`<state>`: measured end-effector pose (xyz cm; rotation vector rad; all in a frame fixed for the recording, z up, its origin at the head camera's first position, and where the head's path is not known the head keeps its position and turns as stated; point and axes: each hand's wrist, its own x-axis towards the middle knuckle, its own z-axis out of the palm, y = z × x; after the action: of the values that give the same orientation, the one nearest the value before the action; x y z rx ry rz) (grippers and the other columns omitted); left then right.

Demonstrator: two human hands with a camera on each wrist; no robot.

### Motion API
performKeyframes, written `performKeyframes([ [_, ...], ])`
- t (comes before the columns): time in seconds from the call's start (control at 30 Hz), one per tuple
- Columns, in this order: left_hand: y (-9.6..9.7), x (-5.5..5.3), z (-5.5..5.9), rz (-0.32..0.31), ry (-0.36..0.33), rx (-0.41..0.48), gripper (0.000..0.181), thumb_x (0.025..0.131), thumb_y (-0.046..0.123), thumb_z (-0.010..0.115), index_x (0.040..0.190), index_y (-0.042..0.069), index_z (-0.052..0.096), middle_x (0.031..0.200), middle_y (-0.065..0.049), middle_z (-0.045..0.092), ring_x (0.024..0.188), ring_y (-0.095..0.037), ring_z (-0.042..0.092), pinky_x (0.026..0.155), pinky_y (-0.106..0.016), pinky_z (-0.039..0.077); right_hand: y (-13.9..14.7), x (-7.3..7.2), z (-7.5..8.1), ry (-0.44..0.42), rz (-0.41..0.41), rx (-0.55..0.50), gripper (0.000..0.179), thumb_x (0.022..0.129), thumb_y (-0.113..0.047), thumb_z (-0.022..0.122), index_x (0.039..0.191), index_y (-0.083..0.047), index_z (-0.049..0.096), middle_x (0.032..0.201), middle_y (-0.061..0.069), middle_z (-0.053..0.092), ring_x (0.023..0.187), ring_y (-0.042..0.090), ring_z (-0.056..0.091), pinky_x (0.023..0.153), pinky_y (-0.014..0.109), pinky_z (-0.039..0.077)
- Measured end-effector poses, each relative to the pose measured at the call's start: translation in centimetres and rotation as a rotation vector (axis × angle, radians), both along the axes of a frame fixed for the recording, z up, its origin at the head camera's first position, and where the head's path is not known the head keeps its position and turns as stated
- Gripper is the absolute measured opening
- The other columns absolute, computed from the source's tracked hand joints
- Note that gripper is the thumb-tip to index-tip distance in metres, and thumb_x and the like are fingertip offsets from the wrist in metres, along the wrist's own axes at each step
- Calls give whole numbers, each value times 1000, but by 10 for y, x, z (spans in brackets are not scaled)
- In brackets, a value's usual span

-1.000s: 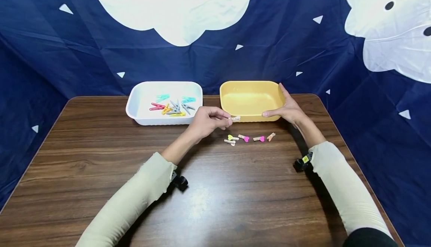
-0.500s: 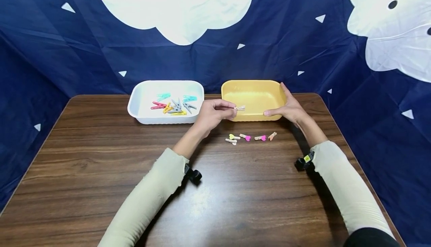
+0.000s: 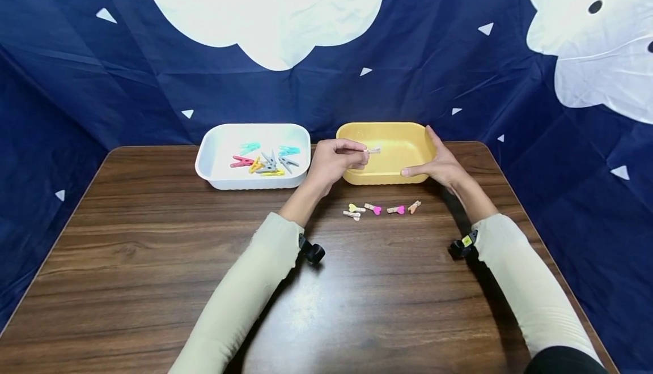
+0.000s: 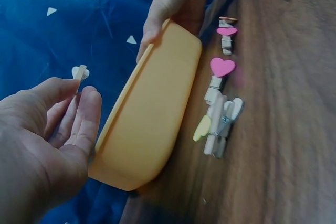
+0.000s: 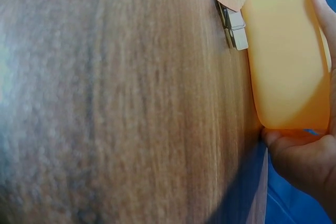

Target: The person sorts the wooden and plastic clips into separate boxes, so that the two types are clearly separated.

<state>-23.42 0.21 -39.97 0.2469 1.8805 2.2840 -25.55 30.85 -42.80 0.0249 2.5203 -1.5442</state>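
Clothespin [image 4: 81,72] partly behind left fingers [image 4: 64,87]

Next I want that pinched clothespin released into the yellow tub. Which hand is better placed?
Left, I'd judge. The left hand pinches the white-heart mini clothespin over the opening of the yellow tub, while the right hand is busy holding the tub's right end.

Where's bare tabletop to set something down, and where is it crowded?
Bare wooden tabletop lies left of the left sleeve and between it and the right sleeve. Crowded: the strip before the yellow tray, with five wooden clothespins.
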Motion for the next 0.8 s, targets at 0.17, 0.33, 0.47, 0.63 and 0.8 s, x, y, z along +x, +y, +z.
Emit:
performKeyframes([
  [0.17,10,-8,5,4,-24,20,15,97,-10,79,112,-13,81,87,-7,81,78,-14,81,82,-33,71,2,0,-1,-3,-10,-12,149,85,-10,100,183,-31,-10,192,-5,-8,178,20,3,146,42,7],
  [0.33,21,-18,9,4,-28,-22,14,97,-6,81,111,-8,83,97,-14,84,80,-13,81,84,-33,71,3,0,-1,-5,-21,-10,149,85,-11,100,183,-32,-10,192,-5,-7,178,21,6,146,42,9],
  [0.47,29,-25,10,4,-28,-51,14,97,-5,82,111,-7,84,104,-20,85,79,-13,80,83,-32,71,1,-1,0,-14,-18,-8,150,84,-12,101,183,-33,-10,192,-5,-7,178,22,7,146,42,10],
  [0.63,39,-31,11,5,-19,-44,15,97,-9,81,112,-12,82,109,-26,84,74,-12,78,81,-31,71,0,-1,1,-11,-15,-25,149,84,-11,100,183,-33,-10,192,-6,-6,178,21,8,146,41,10],
  [0.8,48,-34,13,17,-36,-5,16,95,-13,81,111,-15,80,108,-31,83,71,-12,77,77,-29,70,0,-1,-1,-21,-14,-9,149,85,-13,101,182,-34,-11,192,-6,-7,178,20,6,146,42,9],
])
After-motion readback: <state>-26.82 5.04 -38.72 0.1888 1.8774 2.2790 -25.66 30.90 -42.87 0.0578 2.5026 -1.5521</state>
